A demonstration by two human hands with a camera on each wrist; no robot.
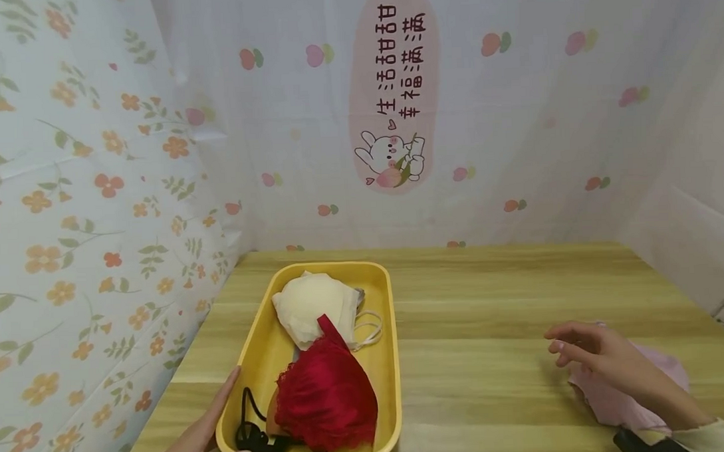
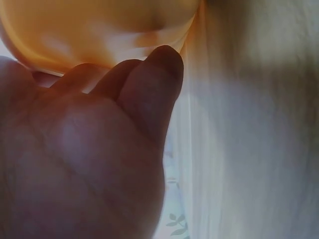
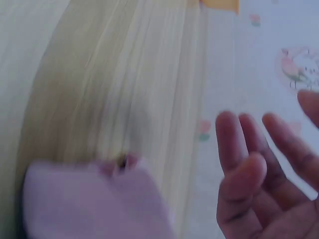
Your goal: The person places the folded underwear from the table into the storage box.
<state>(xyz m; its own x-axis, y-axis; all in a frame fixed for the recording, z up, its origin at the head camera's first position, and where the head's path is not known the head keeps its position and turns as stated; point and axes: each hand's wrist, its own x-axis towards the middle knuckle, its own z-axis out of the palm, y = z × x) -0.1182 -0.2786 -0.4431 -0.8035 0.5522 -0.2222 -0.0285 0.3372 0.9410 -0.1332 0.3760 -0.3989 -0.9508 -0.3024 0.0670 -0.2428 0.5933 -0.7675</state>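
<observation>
A yellow tray [image 1: 395, 358] stands on the left of the table. My left hand [image 1: 193, 445] grips its near left corner, with the fingers along the outer side and the thumb at the front rim. In the left wrist view that hand [image 2: 89, 149] is against the tray's outer wall [image 2: 99, 30]. Inside the tray lie a red lace-edged bra [image 1: 328, 393] and a cream bra [image 1: 313, 304] behind it. My right hand [image 1: 612, 360] hovers at the far right with loosely bent fingers and nothing in them. Below it lies a pink cloth [image 1: 660, 368], partly hidden by the hand.
A black cord with a thicker black part [image 1: 252, 436] lies in the tray's near left corner. Wood-grain tabletop [image 1: 474, 355] stretches between tray and pink cloth. Printed curtains [image 1: 299, 142] hang behind and on both sides of the table.
</observation>
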